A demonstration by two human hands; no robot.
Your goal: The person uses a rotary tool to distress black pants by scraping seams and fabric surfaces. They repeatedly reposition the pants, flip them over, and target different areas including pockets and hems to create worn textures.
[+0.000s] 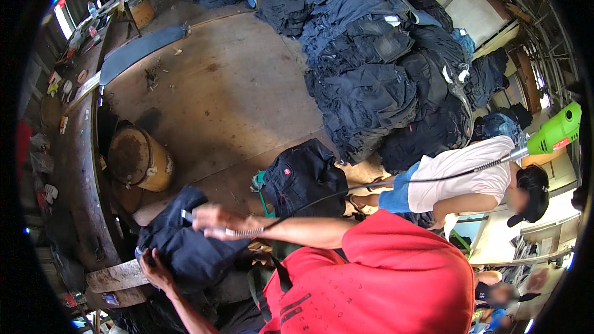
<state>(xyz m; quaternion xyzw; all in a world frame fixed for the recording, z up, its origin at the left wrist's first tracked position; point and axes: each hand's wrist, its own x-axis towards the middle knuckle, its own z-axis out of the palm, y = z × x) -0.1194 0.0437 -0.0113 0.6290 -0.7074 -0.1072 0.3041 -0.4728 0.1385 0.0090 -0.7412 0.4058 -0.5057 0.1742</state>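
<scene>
Left hand (158, 270) pinches cloth (198, 253) by its edge; right hand (218, 219) wraps tool (249, 232); cloth seems soft, limp, best held at edges.

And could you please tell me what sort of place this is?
Probably a garment workshop, judging by the large heap of dark blue denim-like clothes, the long brown workbench and the green plastic power tool.

We could pass over the floor (241, 74) between the workbench (85, 148) and the heaped denim (365, 89), but the yellow drum (159, 170) blocks the workbench side, and the black flexible shaft (427, 179) stretches across to our right hand (218, 218).
</scene>
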